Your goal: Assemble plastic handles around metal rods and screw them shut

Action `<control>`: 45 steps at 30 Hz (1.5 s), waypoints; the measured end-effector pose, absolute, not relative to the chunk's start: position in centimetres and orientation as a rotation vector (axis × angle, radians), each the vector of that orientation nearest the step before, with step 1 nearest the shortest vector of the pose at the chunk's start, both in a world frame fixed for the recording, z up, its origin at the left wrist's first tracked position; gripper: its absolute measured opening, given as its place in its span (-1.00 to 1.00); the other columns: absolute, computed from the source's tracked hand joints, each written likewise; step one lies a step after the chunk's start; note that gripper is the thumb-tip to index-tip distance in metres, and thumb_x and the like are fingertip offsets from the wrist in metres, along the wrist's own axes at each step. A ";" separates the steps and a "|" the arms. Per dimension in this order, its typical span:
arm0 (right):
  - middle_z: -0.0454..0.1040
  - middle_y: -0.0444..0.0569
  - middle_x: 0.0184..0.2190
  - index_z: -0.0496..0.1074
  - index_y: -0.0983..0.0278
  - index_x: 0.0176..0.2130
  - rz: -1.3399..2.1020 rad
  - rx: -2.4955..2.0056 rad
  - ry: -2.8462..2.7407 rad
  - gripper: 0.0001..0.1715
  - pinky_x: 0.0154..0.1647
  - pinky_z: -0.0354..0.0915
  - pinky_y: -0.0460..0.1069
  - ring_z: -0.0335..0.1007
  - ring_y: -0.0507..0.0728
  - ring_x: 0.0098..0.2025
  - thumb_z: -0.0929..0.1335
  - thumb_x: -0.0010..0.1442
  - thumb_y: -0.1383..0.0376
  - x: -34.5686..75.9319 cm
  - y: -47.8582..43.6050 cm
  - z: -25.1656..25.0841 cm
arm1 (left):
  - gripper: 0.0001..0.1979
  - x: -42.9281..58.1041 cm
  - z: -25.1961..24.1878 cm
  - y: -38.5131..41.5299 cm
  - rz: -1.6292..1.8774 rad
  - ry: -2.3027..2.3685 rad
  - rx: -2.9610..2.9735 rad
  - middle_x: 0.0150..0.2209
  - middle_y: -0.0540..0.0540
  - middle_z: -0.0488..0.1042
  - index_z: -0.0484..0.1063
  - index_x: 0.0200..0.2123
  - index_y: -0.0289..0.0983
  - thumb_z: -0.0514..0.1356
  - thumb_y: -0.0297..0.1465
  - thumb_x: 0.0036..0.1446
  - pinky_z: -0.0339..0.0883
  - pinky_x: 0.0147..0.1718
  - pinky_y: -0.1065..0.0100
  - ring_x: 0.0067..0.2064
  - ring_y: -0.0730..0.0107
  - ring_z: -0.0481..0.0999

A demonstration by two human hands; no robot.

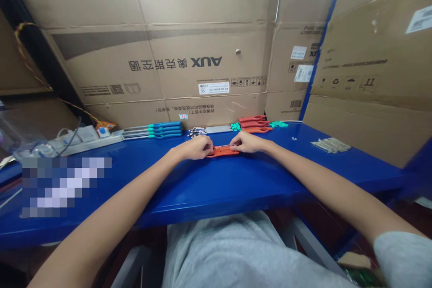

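An orange plastic handle shell (pixel 222 151) lies near the middle of the blue table, its hollow side seemingly facing up. My left hand (pixel 201 147) is closed at its left end, with the thumb and fingers pinched together. At the other end my right hand (pixel 245 142) also makes a pinch, just over the shell's upper edge. A thin pale line runs along the shell between both hands; what it is I cannot make out. Fingers hide both ends of the shell.
Behind my hands lie stacked red-orange handles (pixel 254 124), green pieces (pixel 236 127), metal rods (pixel 216 129) and blue-handled tools (pixel 165 129). Small clear-wrapped pieces (pixel 330 145) lie to the right. A power strip (pixel 91 144) sits left. Cardboard walls (pixel 209 4) enclose the table (pixel 209 189).
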State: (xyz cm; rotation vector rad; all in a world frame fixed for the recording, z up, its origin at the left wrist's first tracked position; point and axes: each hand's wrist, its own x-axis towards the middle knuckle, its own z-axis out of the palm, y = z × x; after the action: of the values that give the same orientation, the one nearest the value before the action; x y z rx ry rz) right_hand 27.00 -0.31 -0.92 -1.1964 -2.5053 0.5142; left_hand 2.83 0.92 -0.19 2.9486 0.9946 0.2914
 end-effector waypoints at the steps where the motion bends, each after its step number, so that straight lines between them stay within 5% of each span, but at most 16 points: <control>1: 0.28 -0.11 -0.58 0.51 0.41 -0.41 0.504 -1.191 -2.506 -0.67 -0.47 0.02 -0.10 0.08 -0.02 -0.51 0.29 0.09 0.19 27.0 -0.3 -0.9 | -0.84 2.8 -0.1 0.9 0.303 1.004 2.951 -0.34 -0.12 0.54 0.51 -0.42 -0.32 0.11 -0.51 0.03 0.31 -0.29 0.43 -0.32 0.37 0.48; 27: 0.56 0.03 -0.46 0.59 0.39 -0.41 0.566 -1.276 -2.416 -0.67 -0.41 0.19 -0.09 0.36 0.07 -0.42 0.44 -0.02 0.14 27.2 0.3 -1.3 | -0.85 2.9 -0.9 1.8 0.322 1.013 2.916 -0.33 -0.12 0.56 0.57 -0.37 -0.31 0.17 -0.49 0.06 0.30 -0.28 0.41 -0.31 0.35 0.49; 39: 0.25 -0.15 -0.63 0.50 0.41 -0.49 0.502 -1.231 -2.507 -0.65 -0.49 0.00 -0.10 0.03 -0.04 -0.53 0.35 0.05 0.15 27.0 -0.2 -1.1 | -0.85 3.0 -0.7 1.1 0.290 0.996 3.005 -0.29 -0.15 0.54 0.53 -0.38 -0.32 0.14 -0.49 0.08 0.30 -0.20 0.40 -0.26 0.33 0.47; 45: 0.24 -0.14 -0.60 0.52 0.40 -0.41 0.430 -1.200 -2.532 -0.66 -0.47 0.00 -0.09 0.04 -0.02 -0.51 0.28 0.11 0.20 27.1 -0.3 -0.9 | -0.84 2.8 -0.5 1.1 0.316 0.981 3.007 -0.28 -0.15 0.52 0.50 -0.39 -0.32 0.11 -0.52 0.08 0.31 -0.20 0.37 -0.25 0.32 0.46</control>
State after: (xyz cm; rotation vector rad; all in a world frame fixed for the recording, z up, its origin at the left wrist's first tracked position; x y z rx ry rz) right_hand 27.05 -0.29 -0.92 -1.2000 -2.5321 0.4299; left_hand 2.83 1.11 -0.48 3.0066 0.9811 0.3159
